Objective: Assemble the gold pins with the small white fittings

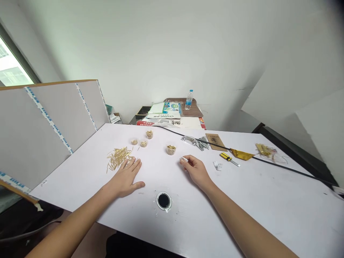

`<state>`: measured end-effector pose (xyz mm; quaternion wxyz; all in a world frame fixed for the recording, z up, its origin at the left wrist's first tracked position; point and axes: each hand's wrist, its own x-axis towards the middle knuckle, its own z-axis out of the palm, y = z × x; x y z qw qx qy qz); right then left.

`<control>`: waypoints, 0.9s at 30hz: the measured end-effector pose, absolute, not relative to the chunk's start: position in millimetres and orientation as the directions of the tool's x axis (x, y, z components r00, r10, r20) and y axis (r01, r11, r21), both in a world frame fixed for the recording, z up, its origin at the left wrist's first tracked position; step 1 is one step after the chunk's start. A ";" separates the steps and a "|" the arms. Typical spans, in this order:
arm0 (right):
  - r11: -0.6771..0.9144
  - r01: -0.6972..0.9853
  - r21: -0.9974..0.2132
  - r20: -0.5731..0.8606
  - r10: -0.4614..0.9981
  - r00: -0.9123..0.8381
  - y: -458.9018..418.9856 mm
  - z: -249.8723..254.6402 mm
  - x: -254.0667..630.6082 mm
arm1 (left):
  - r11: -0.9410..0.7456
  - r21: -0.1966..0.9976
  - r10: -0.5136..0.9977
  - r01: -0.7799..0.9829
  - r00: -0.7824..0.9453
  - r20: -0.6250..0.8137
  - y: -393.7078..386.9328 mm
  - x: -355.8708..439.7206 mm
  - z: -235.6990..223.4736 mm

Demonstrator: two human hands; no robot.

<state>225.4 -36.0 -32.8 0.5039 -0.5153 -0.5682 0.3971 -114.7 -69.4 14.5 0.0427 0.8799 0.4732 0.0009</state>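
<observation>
My left hand lies flat on the white table with its fingers spread. Its fingertips reach the near right side of a loose pile of thin gold-coloured pins. My right hand is closed in a pinch around a small white piece, whose kind I cannot make out. Left of that hand stands a clear cup of gold-coloured small parts. Behind the pile are three smaller clear cups, a taller one and two low ones, all holding gold-coloured bits.
A yellow-and-black screwdriver, a white scrap and a black cable lie on the right. Beyond it are silver packets, brown card and a clear bag. A round cable hole sits near the front edge. A partition borders the left.
</observation>
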 end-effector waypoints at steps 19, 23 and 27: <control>0.199 0.738 -0.644 0.232 0.971 -0.060 -44.5 -21.0 213.9 | -0.556 0.085 0.831 0.827 0.551 0.074 -71.0 -114.3 17.4; 0.173 0.795 -0.581 0.222 0.974 -0.049 -48.2 -17.8 213.4 | -0.616 0.038 0.764 0.786 0.586 0.270 -77.3 -96.4 28.9; 0.322 0.809 -0.492 0.248 0.943 -0.224 -52.3 -10.9 213.4 | -0.845 -0.057 0.437 0.531 0.748 0.500 -136.6 -94.6 53.0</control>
